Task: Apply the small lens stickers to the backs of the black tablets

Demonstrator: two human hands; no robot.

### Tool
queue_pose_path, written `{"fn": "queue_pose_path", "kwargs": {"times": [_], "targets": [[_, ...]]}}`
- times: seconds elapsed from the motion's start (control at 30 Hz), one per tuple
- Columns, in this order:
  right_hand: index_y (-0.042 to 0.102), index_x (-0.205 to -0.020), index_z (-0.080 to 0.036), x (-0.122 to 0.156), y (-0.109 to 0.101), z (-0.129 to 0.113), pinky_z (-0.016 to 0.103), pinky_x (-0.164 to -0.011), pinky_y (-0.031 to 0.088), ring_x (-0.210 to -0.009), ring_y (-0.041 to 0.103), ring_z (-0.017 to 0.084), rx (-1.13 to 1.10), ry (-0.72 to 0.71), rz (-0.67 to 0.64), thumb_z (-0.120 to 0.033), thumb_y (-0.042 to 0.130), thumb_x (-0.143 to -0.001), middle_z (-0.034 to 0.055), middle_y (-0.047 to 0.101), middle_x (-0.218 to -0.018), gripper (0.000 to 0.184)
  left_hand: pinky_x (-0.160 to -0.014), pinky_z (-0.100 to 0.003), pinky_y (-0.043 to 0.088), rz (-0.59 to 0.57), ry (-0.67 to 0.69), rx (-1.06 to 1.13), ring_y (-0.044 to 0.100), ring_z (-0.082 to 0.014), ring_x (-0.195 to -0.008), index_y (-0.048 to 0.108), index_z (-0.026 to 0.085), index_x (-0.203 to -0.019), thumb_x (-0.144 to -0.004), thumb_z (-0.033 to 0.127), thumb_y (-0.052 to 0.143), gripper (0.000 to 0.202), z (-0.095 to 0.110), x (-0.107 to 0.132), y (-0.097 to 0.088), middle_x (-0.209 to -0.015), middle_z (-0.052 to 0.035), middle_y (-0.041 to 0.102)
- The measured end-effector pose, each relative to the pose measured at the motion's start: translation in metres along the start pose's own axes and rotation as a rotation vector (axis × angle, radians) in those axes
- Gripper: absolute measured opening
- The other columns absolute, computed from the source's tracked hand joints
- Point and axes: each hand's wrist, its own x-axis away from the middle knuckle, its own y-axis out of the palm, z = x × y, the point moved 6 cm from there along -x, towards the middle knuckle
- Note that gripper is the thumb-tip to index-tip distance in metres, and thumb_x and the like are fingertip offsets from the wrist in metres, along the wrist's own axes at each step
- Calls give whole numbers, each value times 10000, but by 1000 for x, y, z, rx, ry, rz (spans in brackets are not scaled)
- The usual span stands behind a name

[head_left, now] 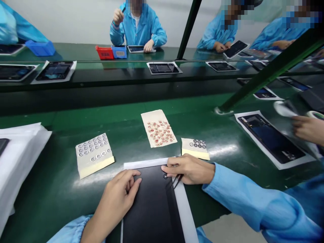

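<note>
Black panel (pixel 152 206): flat on the near edge of the desk (pixel 50 192), long axis pointing away from the person; a white strip (pixel 145 163) runs along its far edge and down its right side.

Left hand (pixel 117 199): on the panel, fingers (pixel 133 179) pressed together, pinching nothing; seems placed to pin the panel against shifting.

Right hand (pixel 188 169): fingers (pixel 172 165) pinch dark tweezers (pixel 177 181), held low for a close, controlled reach.

Small dark disc (pixel 165 176): on the panel, just beside the tweezers (contact with the tips is hard to tell, too small).

Parts sheets: three lie in an arc just past the panel, likely for easy reach. Grey rings on a cream sheet (pixel 93 155), red-marked small parts on a paper sheet (pixel 159 128), dark discs on a small sheet (pixel 197 145).

Desk surface: green mat, glossy, with strong glare near the sheets.

Right side: another person's hand (pixel 308 130) near a tape roll (pixel 315 114); a tablet on a white sheet (pixel 270 138) lies close by.

Left side: white stack (pixel 17 158) at the desk edge.

Room: blue smocks (pixel 138 33) along a facing row, red bin (pixel 104 52) and blue bin (pixel 118 51) on the far desk, dark green frame bars overhead.
</note>
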Motion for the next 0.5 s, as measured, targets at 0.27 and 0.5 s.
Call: {"fn": "queue_pose_path", "kwargs": {"times": [0.27,0.5], "targets": [[632,-1350,-207,23,5,-2,208,-726,501,-817,605,94,-156,127,502,-104,564,-982,44,611,-943,388,-898,-380,490,139,67,-268,610,-249,-1038,638,186,-1257,-1023,398,474,356,3,-20,-14,-1149,-102,630],[641,-1358,-199,32,-3,0,233,-702,529,-787,609,102,-148,429,678,-224,573,-993,106,613,-1113,372,-928,-422,408,59,93,-138,526,-244,-1021,637,195,-946,-1044,327,417,275,-3,-28,-11,-1029,-73,605]]}}
